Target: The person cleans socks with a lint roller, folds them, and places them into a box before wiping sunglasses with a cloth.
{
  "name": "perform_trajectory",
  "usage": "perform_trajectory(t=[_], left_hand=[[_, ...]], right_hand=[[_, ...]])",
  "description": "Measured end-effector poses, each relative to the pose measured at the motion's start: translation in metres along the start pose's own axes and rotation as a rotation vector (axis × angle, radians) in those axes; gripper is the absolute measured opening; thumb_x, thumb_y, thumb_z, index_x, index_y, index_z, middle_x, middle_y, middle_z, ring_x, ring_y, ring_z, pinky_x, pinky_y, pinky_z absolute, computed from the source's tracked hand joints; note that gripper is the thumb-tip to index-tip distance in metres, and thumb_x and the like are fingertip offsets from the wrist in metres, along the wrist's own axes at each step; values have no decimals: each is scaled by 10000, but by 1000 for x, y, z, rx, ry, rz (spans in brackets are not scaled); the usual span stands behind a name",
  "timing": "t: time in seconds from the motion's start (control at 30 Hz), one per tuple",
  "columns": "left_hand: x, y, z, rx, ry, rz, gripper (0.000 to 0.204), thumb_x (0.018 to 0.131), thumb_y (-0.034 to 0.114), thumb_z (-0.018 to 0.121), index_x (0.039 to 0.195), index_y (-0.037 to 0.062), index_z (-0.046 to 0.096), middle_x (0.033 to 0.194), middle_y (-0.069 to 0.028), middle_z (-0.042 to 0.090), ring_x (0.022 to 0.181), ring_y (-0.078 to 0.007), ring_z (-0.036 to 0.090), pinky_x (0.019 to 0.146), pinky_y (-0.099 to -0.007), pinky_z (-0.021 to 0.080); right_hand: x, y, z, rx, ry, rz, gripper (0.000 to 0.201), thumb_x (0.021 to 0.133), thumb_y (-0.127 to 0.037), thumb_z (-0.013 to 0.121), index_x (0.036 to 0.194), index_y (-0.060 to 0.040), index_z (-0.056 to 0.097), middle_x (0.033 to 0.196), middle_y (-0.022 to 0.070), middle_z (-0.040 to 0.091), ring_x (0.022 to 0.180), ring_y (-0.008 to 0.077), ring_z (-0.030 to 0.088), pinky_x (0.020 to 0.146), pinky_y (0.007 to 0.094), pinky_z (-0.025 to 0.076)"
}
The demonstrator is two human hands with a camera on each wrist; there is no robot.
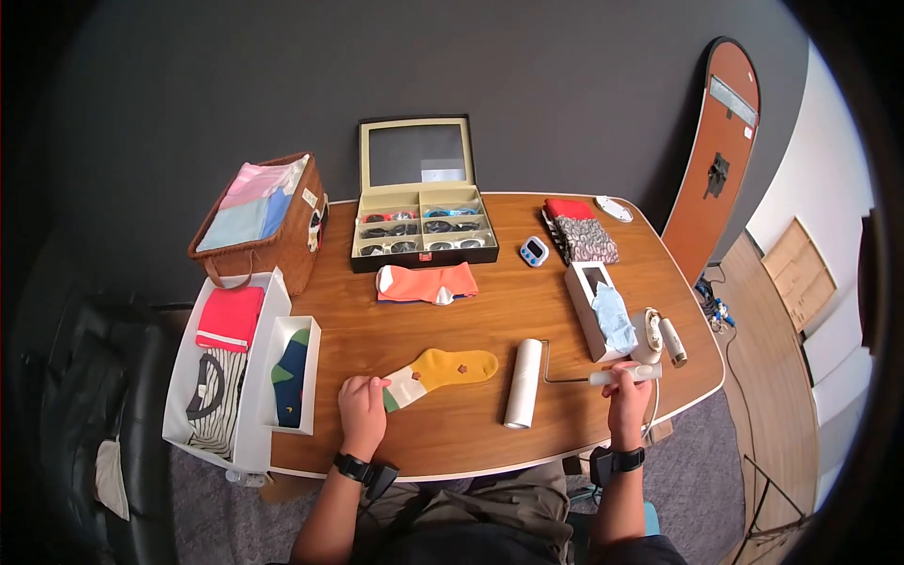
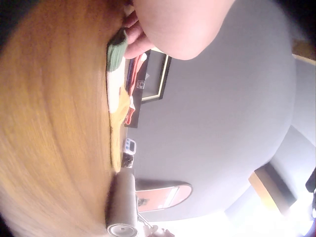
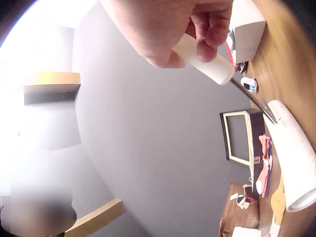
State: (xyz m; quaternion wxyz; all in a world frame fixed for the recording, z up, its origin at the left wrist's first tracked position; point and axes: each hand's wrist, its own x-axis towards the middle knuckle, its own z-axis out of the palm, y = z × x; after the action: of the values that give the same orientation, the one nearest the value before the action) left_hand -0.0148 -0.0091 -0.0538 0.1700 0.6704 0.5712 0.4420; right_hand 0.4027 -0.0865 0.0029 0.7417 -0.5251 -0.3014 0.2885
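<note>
A yellow sock [image 1: 459,367] with a white and green cuff lies flat across the table's near middle. My left hand [image 1: 362,414] holds it at the cuff's edge; in the left wrist view the fingers are right at the green band [image 2: 116,52]. To the sock's right, a lint roller [image 1: 524,384] with a white paper roll rests near the front of the table. My right hand [image 1: 625,407] grips its white handle [image 3: 210,64], fingers curled around it. The roll is apart from the sock's toe.
White boxes [image 1: 303,377] with folded clothes and socks stand left, before a wicker basket [image 1: 306,202]. Behind lie orange socks [image 1: 428,282] and an open sunglasses case [image 1: 424,262]. A timer [image 1: 534,251], folded cloths [image 1: 582,235], a tissue-like box [image 1: 586,315] and a corded device [image 1: 673,341] sit right.
</note>
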Motion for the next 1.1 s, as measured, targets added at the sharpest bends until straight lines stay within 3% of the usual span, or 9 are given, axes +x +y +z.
perform_trajectory(t=[0.17,0.23,0.33,0.4,0.47,0.5,0.57,0.67,1.1], left_hand=[[-1,0,0,24,3,19,384,1038,221,450,874,45,749,917,-121,654,980,-350,577,902,-474,419],[-1,4,-2,25,0,0,375,1038,215,452,880,50,749,922,-119,653,982,-347,577,905,-471,417],[-1,-1,-2,11,-14,9,370,1040,216,453,889,54,750,918,-118,650,985,-343,578,904,-472,417],[-2,-3,-2,2,-5,15,365,1039,216,457,891,55,749,918,-118,650,984,-345,577,904,-473,418],[-1,-1,-2,-8,3,22,359,1038,216,460,893,55,747,918,-118,650,983,-347,577,903,-474,419],[-1,0,-3,-1,20,50,363,1035,196,459,879,30,742,895,-131,654,952,-345,585,884,-464,437],[-1,0,-4,2,34,73,311,1010,165,503,869,17,737,884,-143,654,934,-347,591,867,-457,453],[-2,0,-3,60,58,117,235,981,165,567,882,32,733,899,-132,649,946,-341,591,868,-454,451],[-5,-2,-2,35,63,66,117,896,149,669,984,78,699,1037,-90,630,1023,-322,590,922,-453,441]], right_hand=[[1,9,-9,105,28,-40,102,936,-105,676,957,-13,638,883,102,703,608,134,615,530,256,509],[-6,11,17,138,121,-52,148,973,-127,665,1049,-5,626,1004,115,699,736,162,669,636,284,579],[-12,27,45,224,-54,-46,284,988,-96,644,1235,8,550,1196,146,644,986,234,694,880,347,602],[-14,34,57,55,-166,-58,284,980,-62,645,1247,-24,555,1260,142,607,1044,245,678,932,366,579],[-6,51,53,-357,-343,-408,283,947,-28,667,1220,-33,592,1228,140,626,1066,293,674,947,394,554],[-5,49,51,-355,-349,-414,283,947,-28,667,1220,-33,592,1228,140,626,1066,293,674,947,394,554],[-13,32,46,-848,-498,-692,438,825,97,652,1234,-52,607,1163,163,645,1139,362,629,944,410,534],[-26,15,39,-1077,-611,-478,572,716,134,621,1250,-71,609,1134,184,655,1116,395,615,907,454,514],[-33,-1,41,-1339,-664,-758,526,727,66,620,1225,-90,687,1204,178,678,1167,390,608,1010,467,482]])
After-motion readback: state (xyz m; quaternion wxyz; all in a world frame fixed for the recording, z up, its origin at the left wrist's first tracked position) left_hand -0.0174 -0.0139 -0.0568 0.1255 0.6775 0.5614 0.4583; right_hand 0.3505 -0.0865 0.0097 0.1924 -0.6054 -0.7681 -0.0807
